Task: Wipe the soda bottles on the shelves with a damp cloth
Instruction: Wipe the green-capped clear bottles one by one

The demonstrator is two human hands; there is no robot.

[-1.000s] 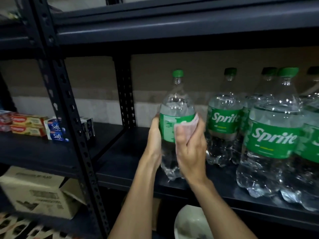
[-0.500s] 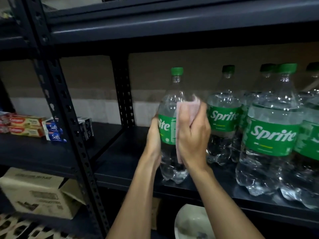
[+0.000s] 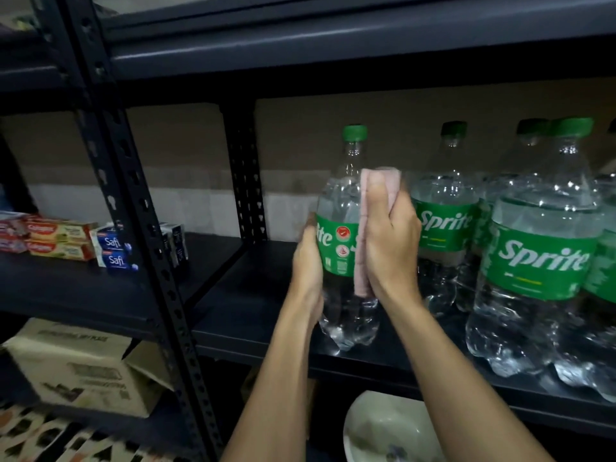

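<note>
Cloth [image 3: 380, 176] higher up the bottle [image 3: 336, 201]

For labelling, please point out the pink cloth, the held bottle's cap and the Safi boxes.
pink cloth [image 3: 361, 275]: head view, lower fold.
cap [image 3: 355, 132]: head view, side.
Safi boxes [image 3: 111, 242]: head view, upper box front.

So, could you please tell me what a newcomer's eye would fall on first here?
At centre, the left hand grips a clear Sprite bottle while the right hand presses a pink cloth against it. To their right stands a row of green-labelled Sprite bottles.
</note>
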